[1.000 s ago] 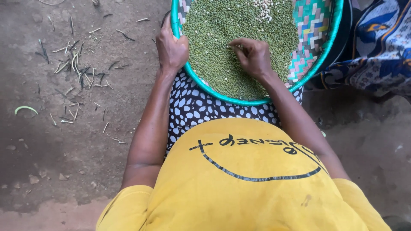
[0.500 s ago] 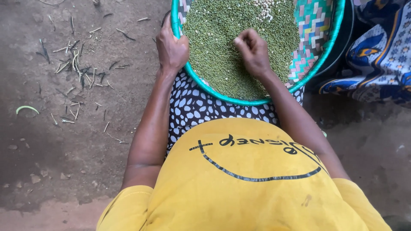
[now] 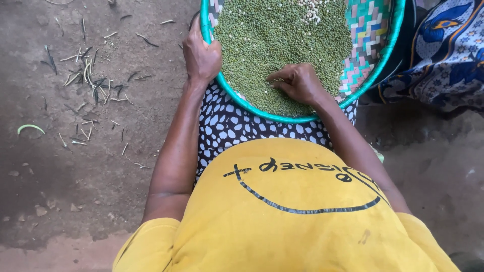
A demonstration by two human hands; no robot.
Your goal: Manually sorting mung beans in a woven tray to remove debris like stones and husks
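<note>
Two bare hands work over hard-packed brown earth, outdoors by the look of it, with no table in sight: the ground (image 3: 75,191) is dusty and pebbled, and a scatter of dry stalks and pod scraps (image 3: 91,85) lies to the person's left, with one curled green pod (image 3: 29,128) further out. At the right edge a blue patterned cloth (image 3: 443,50) hangs in folds. The woven tray (image 3: 373,45), rimmed in teal with a pink, green and white checked weave, rests on the person's lap, over a black-and-white spotted skirt (image 3: 237,126) and below it a yellow shirt (image 3: 292,216). Compared with half a second ago, the right hand (image 3: 300,83) has slid lower and toward the near rim, and its fingers have curled in with the index tip pressed into the heap, where before it sat higher in the pile. The left hand (image 3: 201,53) has not shifted; it stays clamped on the tray's left rim, thumb inside, fingers outside. The right hand grips nothing that can be made out; it only touches the grains. The green grams (image 3: 272,35) fill most of the tray in a flat, even layer of small round olive-green seeds, with a small patch of paler ones (image 3: 310,10) near the far side.
</note>
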